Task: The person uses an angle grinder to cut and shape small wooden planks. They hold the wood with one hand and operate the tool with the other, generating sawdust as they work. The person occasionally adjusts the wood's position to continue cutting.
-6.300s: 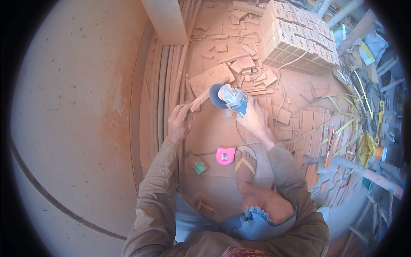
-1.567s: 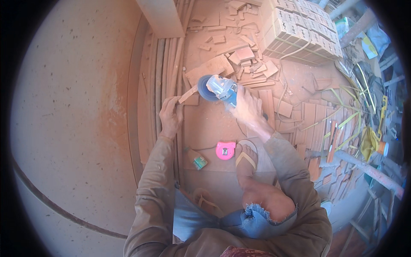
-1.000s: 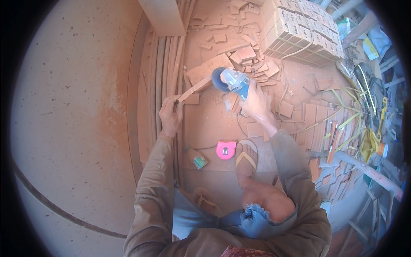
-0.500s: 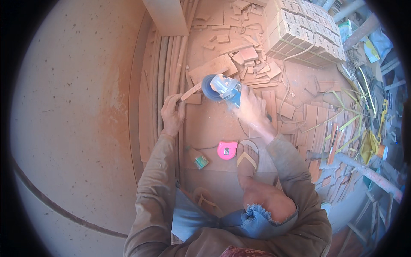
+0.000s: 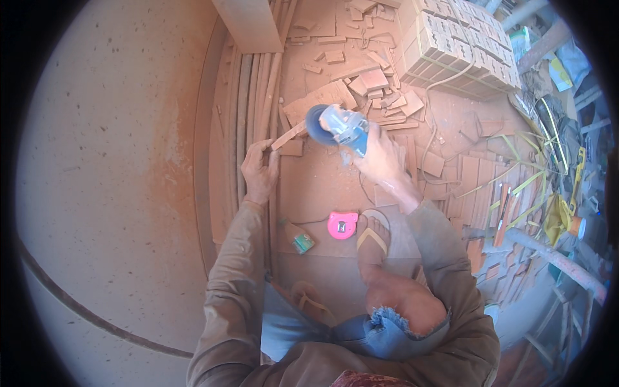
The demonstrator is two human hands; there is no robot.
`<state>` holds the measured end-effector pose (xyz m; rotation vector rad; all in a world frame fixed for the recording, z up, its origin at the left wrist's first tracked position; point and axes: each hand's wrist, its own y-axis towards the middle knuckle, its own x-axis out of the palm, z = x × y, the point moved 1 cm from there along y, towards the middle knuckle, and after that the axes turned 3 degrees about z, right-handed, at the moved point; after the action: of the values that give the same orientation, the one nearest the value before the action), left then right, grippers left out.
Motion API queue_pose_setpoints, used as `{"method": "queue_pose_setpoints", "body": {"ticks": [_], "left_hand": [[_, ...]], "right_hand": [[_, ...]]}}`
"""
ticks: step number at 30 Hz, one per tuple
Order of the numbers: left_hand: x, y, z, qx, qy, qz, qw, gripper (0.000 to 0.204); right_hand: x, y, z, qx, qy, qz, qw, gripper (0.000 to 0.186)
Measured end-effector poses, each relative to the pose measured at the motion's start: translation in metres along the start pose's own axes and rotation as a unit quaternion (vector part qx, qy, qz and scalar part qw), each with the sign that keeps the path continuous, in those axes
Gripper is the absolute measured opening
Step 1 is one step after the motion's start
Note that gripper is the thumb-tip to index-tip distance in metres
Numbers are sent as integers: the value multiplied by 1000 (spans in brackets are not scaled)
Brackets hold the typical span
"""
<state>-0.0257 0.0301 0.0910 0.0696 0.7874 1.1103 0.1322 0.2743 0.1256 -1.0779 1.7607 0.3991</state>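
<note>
My left hand [image 5: 259, 169] pinches the lower end of a narrow reddish tile strip [image 5: 285, 137], which slants up to the right. My right hand [image 5: 385, 162] grips a blue and silver angle grinder [image 5: 353, 131]; its dark, motion-blurred disc [image 5: 318, 124] is at the far end of the strip, and whether they touch is hard to tell. Beneath the strip lies a small flat tile piece [image 5: 291, 149]. Below the grinder, a pink tape measure [image 5: 341, 224] lies by my sandalled foot [image 5: 373, 240], with a small dusty green packet [image 5: 302, 242] to its left.
A wall [image 5: 103, 168] and long boards [image 5: 253, 97] run along the left, near a post [image 5: 247, 22]. Broken tile pieces [image 5: 374, 80] lie ahead. A strapped tile stack [image 5: 458, 48] stands upper right. Loose tiles [image 5: 477, 187], straps, poles [image 5: 554, 258] and yellow tools crowd the right.
The grinder has shifted back and forth around the strip's far end and is slightly higher than half a second ago. My left hand sits a little higher than six seconds ago, still pinching.
</note>
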Motion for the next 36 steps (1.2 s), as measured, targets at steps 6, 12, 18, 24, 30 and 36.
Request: {"method": "queue_pose_setpoints", "body": {"ticks": [6, 12, 18, 24, 30, 36], "left_hand": [[-1, 4, 9, 29, 10, 12, 999, 21], [-2, 5, 10, 20, 16, 10, 1000, 18], [0, 2, 1, 21, 23, 10, 999, 18], [0, 0, 0, 16, 14, 8, 1000, 18], [0, 3, 4, 26, 34, 9, 999, 18], [-2, 4, 4, 18, 38, 3, 999, 16]], "right_hand": [[-5, -15, -29, -47, 21, -19, 998, 70], [3, -14, -22, -57, -3, -12, 998, 71], [18, 6, 15, -2, -20, -3, 1000, 63], [18, 37, 52, 67, -27, 4, 997, 62], [15, 27, 50, 67, -5, 12, 998, 68], [12, 1, 6, -6, 25, -3, 1000, 68]]}}
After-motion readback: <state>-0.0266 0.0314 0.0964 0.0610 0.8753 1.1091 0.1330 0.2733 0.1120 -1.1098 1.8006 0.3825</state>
